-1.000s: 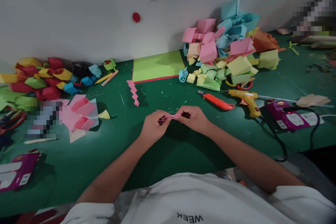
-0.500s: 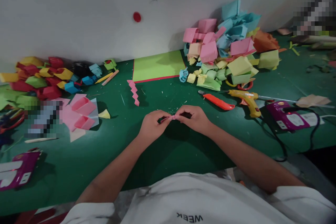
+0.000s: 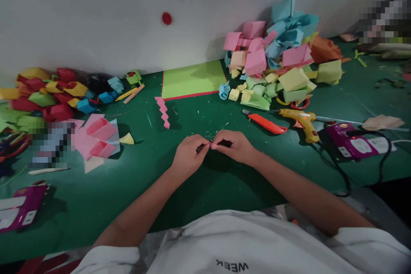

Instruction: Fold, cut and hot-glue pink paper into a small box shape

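Between the fingertips of both hands is a small piece of pink paper [image 3: 211,144], mostly hidden by the fingers. My left hand [image 3: 192,152] pinches it from the left, and my right hand [image 3: 233,145] pinches it from the right, the fingertips almost touching. Both hands are held above the green tabletop [image 3: 205,192]. Beyond them, to the left, lies a zigzag-folded pink paper strip [image 3: 162,112]. A red-orange utility knife [image 3: 267,123] rests to the right of my right hand.
A lime-green sheet [image 3: 194,79] lies by the wall. Folded paper heaps stand at left [image 3: 61,94] and right [image 3: 257,60]. At right are a yellow glue gun [image 3: 302,123] and a purple power strip [image 3: 349,142] with a black cord. Pink papers [image 3: 99,137] lie left.
My fingertips have drawn closer together, covering more of the pink paper. The other things on the table stay where they were.
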Demonstrator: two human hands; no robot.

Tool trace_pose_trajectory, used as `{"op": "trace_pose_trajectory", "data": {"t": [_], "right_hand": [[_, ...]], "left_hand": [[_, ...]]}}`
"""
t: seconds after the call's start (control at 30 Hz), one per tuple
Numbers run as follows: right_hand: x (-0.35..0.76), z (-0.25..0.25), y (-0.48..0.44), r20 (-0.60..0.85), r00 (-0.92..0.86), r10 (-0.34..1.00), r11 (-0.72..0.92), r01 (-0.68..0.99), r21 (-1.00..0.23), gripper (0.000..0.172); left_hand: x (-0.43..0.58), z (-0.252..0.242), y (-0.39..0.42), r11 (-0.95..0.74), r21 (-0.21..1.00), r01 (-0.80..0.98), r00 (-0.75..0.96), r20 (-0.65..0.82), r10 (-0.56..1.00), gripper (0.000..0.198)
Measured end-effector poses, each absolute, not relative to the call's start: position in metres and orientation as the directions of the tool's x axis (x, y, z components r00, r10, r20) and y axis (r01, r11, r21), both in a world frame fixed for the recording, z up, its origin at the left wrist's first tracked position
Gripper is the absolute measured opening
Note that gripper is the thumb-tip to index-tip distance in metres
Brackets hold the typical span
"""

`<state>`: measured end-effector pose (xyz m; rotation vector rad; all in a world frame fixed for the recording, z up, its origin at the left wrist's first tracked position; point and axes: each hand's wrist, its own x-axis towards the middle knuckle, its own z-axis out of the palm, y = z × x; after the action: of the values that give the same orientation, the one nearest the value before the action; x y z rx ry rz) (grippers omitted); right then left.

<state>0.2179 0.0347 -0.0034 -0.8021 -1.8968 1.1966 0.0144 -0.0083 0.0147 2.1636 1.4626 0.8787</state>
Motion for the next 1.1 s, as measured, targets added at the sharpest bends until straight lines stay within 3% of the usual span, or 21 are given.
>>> {"op": "trace_pose_trajectory", "data": {"t": [0.27, 0.5, 0.73, 1.1], "right_hand": [[0.219, -0.004, 0.036, 0.224, -0.555, 0.801, 0.356, 0.141, -0.924, 0.038], [0.222, -0.004, 0.036, 0.276, -0.517, 0.81, 0.427, 0.197, -0.883, 0.031], [0.224, -0.006, 0.036, 0.364, -0.558, 0.745, 0.533, 0.172, -0.828, 0.028], [0.217, -0.007, 0.027, 0.39, -0.46, 0.797, 0.549, 0.285, -0.786, 0.024]], "left_hand": [[0.014, 0.018, -0.007, -0.368, 0.663, 0.651, 0.273, 0.249, 0.929, 0.015], [0.015, 0.021, -0.007, -0.34, 0.671, 0.659, 0.229, 0.251, 0.94, 0.012], [0.019, 0.016, -0.011, -0.311, 0.652, 0.692, 0.17, 0.272, 0.947, 0.012], [0.025, 0.013, -0.015, -0.342, 0.583, 0.737, 0.157, 0.345, 0.925, 0.021]]}}
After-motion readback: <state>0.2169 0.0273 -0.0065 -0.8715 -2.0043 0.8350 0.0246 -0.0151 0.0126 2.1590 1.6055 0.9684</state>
